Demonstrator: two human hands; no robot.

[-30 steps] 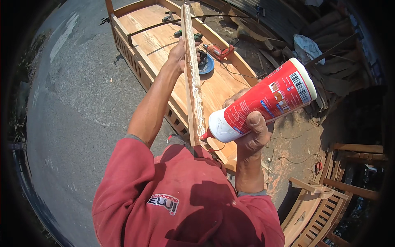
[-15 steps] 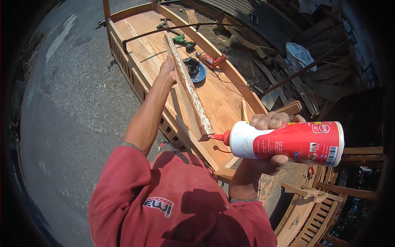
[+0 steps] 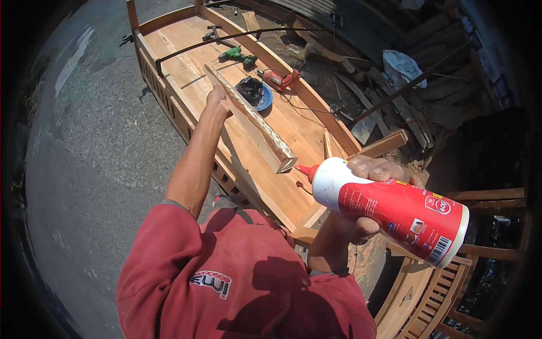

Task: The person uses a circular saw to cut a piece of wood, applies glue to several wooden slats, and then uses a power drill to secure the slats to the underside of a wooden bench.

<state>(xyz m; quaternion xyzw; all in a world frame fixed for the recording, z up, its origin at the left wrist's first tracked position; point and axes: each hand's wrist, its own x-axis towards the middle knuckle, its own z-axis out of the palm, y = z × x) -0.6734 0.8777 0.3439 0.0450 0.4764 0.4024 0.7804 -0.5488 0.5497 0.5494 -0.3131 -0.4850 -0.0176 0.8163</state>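
Note:
My left hand [image 3: 219, 103] is closed around a long wooden board [image 3: 248, 117] toward its far part, holding it at a slant above the large wooden frame. White glue [image 3: 265, 129] runs in looping squiggles along the board's upper narrow edge. My right hand [image 3: 372, 175] grips a red and white glue bottle [image 3: 395, 206] lying sideways, its red nozzle tip right at the near end face of the board, where a small white streak of glue shows. A red cap [image 3: 300, 185] dangles by its strap below the nozzle.
On the frame's panel [image 3: 186, 42] lie a green drill [image 3: 237, 55], a red corded power tool [image 3: 278, 80], a hammer [image 3: 212, 34] and a blue bowl [image 3: 265, 97] with black plastic. A dark clamp bar [image 3: 226, 38] crosses the frame. Scrap wood [image 3: 389, 101] heaps at right; slatted furniture [image 3: 432, 299] stands lower right.
The bottle has tilted, its base dropping and its nozzle rising toward the board's end face. The board's near end has come up and turned a little, showing that end face with glue.

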